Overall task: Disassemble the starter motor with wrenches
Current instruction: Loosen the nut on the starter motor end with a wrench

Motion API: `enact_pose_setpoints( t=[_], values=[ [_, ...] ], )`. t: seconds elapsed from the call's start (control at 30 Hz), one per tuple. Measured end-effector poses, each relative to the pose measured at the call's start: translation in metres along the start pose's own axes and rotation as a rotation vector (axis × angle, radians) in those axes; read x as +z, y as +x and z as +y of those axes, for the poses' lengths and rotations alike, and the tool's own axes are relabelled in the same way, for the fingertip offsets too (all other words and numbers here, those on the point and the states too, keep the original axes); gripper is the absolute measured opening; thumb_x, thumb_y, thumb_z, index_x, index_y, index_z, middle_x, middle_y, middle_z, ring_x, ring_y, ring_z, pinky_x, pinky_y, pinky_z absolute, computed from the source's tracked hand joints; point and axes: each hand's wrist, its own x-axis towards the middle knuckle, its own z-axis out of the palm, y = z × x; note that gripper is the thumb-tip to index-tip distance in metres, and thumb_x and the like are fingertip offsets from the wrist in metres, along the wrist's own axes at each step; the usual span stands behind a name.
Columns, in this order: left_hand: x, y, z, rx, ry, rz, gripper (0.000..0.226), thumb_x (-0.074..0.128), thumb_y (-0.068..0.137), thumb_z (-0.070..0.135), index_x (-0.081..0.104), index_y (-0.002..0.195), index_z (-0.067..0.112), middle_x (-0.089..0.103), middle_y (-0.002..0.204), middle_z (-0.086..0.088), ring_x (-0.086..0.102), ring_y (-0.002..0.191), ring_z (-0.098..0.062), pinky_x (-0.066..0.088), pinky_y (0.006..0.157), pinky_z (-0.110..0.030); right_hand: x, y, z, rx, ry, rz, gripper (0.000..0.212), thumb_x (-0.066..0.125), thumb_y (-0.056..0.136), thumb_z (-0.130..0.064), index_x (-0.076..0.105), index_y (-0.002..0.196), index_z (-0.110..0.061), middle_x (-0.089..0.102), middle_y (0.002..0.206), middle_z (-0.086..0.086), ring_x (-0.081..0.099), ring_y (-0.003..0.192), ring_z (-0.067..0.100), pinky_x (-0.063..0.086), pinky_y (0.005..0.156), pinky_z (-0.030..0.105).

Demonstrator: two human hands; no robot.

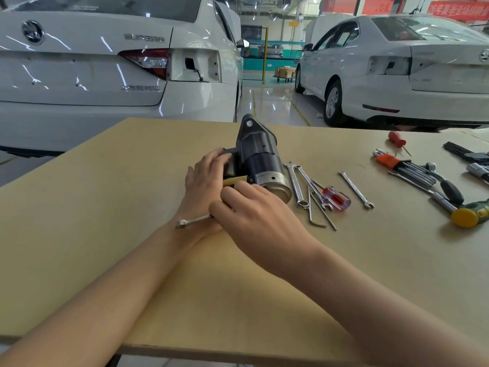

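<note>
My right hand (254, 207) is curled around a small wrench (194, 221), its free end sticking out over my left wrist; the working end is hidden under my fingers, right at the near side of the starter (260, 162). My left hand (205, 178) is wrapped over the starter's left side, holding it down. The starter lies on its side mid-worktop (105, 181), silver end cap toward me. Just right of it sit a few spare wrenches (296, 184), hex keys and a red screwdriver (336, 198). Further right there's a hex key set (407, 168) and a hammer (468, 214). Two white cars (105, 62) are parked behind.
</note>
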Motion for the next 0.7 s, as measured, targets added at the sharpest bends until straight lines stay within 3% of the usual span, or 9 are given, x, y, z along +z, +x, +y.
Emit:
enact_pose_setpoints(
  t=[0.07, 0.13, 0.2, 0.23, 0.33, 0.4, 0.57, 0.7],
  values=[
    [-0.005, -0.003, 0.002, 0.033, -0.051, -0.083, 0.079, 0.040, 0.075, 0.054, 0.039, 0.145, 0.018, 0.030, 0.154, -0.002, 0.025, 0.141, -0.017, 0.018, 0.119, -0.047, -0.003, -0.008, 0.005, -0.022, 0.132, 0.150, 0.016, 0.057, 0.083, 0.005, 0.065, 0.094, -0.003, 0.060, 0.083, 0.011, 0.055, 0.073, 0.028, 0.047, 0.067, 0.037],
    [-0.010, -0.007, 0.004, 0.040, -0.114, -0.111, 0.102, 0.056, 0.063, 0.072, 0.038, 0.145, 0.015, 0.029, 0.153, -0.004, 0.025, 0.141, -0.019, 0.021, 0.119, -0.045, -0.007, -0.018, 0.012, 0.174, 0.453, 0.438, 0.015, 0.055, 0.091, -0.001, 0.065, 0.098, -0.011, 0.061, 0.085, 0.002, 0.059, 0.076, 0.021, 0.048, 0.070, 0.031],
    [-0.015, -0.008, 0.010, 0.017, -0.155, -0.131, 0.118, 0.067, 0.049, 0.079, 0.037, 0.145, 0.018, 0.028, 0.152, -0.001, 0.023, 0.141, -0.018, 0.024, 0.118, -0.046, -0.010, -0.027, 0.018, 0.549, 0.832, 0.674, 0.014, 0.052, 0.096, -0.010, 0.057, 0.090, -0.023, 0.060, 0.080, -0.006, 0.058, 0.070, 0.012, 0.048, 0.066, 0.026],
    [-0.015, -0.008, 0.012, -0.008, -0.176, -0.138, 0.120, 0.065, 0.044, 0.079, 0.036, 0.145, 0.021, 0.027, 0.152, 0.001, 0.022, 0.141, -0.017, 0.025, 0.118, -0.047, -0.010, -0.032, 0.022, 0.773, 1.028, 0.736, 0.015, 0.050, 0.098, -0.011, 0.054, 0.087, -0.020, 0.060, 0.075, -0.003, 0.056, 0.063, 0.013, 0.048, 0.060, 0.025],
    [-0.017, -0.007, 0.014, -0.055, -0.192, -0.143, 0.122, 0.067, 0.039, 0.076, 0.035, 0.145, 0.025, 0.023, 0.155, 0.003, 0.019, 0.143, -0.015, 0.022, 0.119, -0.047, -0.005, -0.043, 0.038, 1.428, 1.580, 0.785, 0.023, 0.043, 0.100, -0.007, 0.049, 0.078, -0.008, 0.055, 0.062, 0.008, 0.055, 0.049, 0.017, 0.047, 0.044, 0.021],
    [-0.018, -0.007, 0.013, -0.081, -0.195, -0.142, 0.123, 0.068, 0.037, 0.074, 0.034, 0.146, 0.026, 0.020, 0.157, 0.002, 0.017, 0.144, -0.015, 0.021, 0.119, -0.046, -0.003, -0.043, 0.043, 1.656, 1.781, 0.823, 0.027, 0.040, 0.098, -0.004, 0.047, 0.072, -0.007, 0.049, 0.063, 0.010, 0.052, 0.051, 0.021, 0.048, 0.041, 0.021],
    [-0.018, -0.007, 0.014, -0.086, -0.202, -0.133, 0.123, 0.069, 0.038, 0.072, 0.034, 0.146, 0.026, 0.021, 0.157, 0.002, 0.018, 0.144, -0.017, 0.022, 0.119, -0.047, -0.001, -0.036, 0.037, 1.606, 1.918, 0.842, 0.027, 0.039, 0.093, 0.002, 0.047, 0.068, -0.006, 0.053, 0.059, 0.014, 0.057, 0.041, 0.023, 0.052, 0.043, 0.025],
    [-0.017, -0.006, 0.013, -0.078, -0.196, -0.121, 0.121, 0.069, 0.038, 0.072, 0.035, 0.145, 0.026, 0.024, 0.156, 0.001, 0.019, 0.144, -0.019, 0.023, 0.118, -0.048, -0.001, -0.033, 0.034, 1.553, 1.966, 0.825, 0.028, 0.039, 0.094, 0.003, 0.048, 0.070, -0.005, 0.058, 0.058, 0.016, 0.065, 0.048, 0.027, 0.057, 0.048, 0.030]
  ],
)
